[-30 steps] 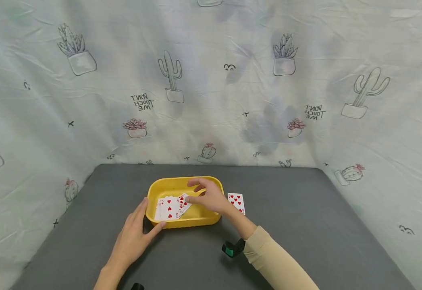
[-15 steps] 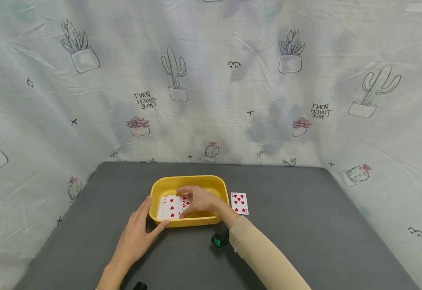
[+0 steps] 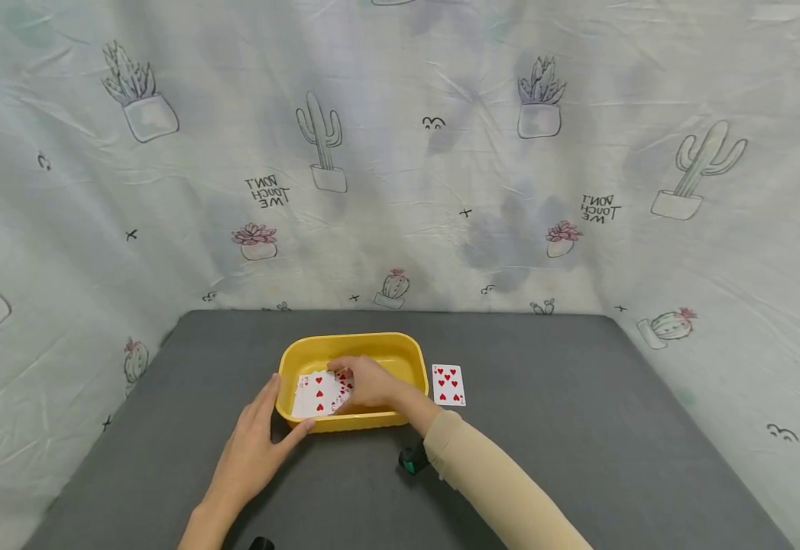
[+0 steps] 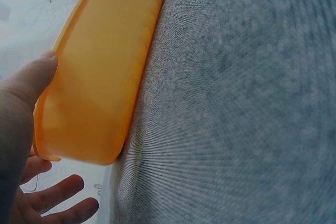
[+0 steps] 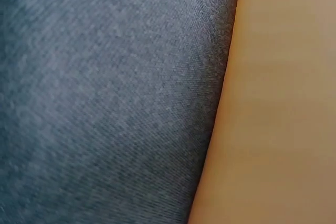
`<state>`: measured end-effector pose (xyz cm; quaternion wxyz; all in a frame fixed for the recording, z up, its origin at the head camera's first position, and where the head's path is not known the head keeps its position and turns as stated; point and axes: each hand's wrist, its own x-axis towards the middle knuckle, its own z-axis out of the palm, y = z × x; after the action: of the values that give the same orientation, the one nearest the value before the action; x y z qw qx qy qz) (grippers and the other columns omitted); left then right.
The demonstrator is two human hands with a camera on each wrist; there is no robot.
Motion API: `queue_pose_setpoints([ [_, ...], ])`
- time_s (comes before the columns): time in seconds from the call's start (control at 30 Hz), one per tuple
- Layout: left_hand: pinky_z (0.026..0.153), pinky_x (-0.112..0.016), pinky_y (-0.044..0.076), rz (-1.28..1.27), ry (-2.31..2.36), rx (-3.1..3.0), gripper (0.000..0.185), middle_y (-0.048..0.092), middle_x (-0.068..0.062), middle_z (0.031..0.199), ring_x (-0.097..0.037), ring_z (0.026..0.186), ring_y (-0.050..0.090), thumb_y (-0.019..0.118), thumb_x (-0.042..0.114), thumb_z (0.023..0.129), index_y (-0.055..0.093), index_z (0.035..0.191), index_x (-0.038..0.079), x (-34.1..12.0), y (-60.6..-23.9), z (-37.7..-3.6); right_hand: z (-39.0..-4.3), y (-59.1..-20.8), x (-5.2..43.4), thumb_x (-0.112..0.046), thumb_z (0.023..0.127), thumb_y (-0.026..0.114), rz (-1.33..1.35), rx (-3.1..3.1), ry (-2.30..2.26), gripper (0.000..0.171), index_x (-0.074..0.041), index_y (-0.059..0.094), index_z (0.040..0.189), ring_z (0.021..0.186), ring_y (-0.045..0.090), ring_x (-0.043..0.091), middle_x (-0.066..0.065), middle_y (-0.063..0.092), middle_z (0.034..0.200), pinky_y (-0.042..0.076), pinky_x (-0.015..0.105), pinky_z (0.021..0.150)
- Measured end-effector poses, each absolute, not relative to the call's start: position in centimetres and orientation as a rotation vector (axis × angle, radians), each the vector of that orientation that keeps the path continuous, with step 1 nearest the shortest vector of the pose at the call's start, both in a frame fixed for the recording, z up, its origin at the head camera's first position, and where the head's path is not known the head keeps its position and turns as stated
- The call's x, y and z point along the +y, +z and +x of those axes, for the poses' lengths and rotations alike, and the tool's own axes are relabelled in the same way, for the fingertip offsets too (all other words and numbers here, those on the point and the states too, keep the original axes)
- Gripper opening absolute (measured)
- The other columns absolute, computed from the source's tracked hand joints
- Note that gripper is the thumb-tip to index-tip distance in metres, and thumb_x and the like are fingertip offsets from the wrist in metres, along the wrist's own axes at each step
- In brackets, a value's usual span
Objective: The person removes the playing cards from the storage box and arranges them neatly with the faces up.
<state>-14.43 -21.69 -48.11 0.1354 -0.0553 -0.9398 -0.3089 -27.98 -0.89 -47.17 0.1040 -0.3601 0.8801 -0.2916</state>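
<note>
In the head view a yellow plastic tray [image 3: 409, 359] sits on the table, with several overlapping playing cards [image 3: 319, 395], hearts showing, in its left part. My left hand [image 3: 251, 451] spans the tray's front left corner, thumb on the front rim and fingers along the left end. The left wrist view shows the thumb against the tray wall [image 4: 94, 77] and other fingers extended, touching nothing. My right hand [image 3: 372, 384] reaches inside the tray, thumb and index finger curled about the edges of the right-hand cards. The right wrist view has only tray wall [image 5: 278, 108] and cloth.
A seven of hearts card [image 3: 448, 385] lies face up on the grey table [image 3: 544, 428], just right of the tray. A patterned curtain [image 3: 400, 153] hangs behind and along both sides. A black wrist device [image 3: 413, 457] is under the right forearm.
My right hand has moved left and down inside the tray, from above the cards onto their right edge. The left hand and the tray have stayed in place.
</note>
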Motion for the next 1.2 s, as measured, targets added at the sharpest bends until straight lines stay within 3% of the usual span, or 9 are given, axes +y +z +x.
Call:
queue_pose_setpoints([
  [0.67,0.1,-0.067,0.032,-0.093,-0.857,-2.79,0.106,0.026,-0.021,0.157,-0.045,0.135,0.032,0.058,0.071,0.085,0.016,0.158,0.007,-21.49,-47.79,-14.49,-27.92,-46.8,-0.65,-0.028,0.067,0.094,-0.896,2.554,-1.025,0.081,-0.015,0.056,0.137,0.104,0.055,0.01,-0.006,0.06,0.123,0.046,0.023,0.089],
  [1.2,0.101,-0.068,0.031,-0.079,-0.854,-2.794,0.106,0.026,-0.021,0.157,-0.045,0.135,0.032,0.058,0.071,0.085,0.018,0.158,0.006,-21.15,-47.66,-14.64,-28.11,-46.64,-0.38,-0.028,0.068,0.093,-0.901,2.528,-1.065,0.082,-0.015,0.055,0.139,0.107,0.057,0.01,-0.01,0.058,0.129,0.046,0.022,0.09],
])
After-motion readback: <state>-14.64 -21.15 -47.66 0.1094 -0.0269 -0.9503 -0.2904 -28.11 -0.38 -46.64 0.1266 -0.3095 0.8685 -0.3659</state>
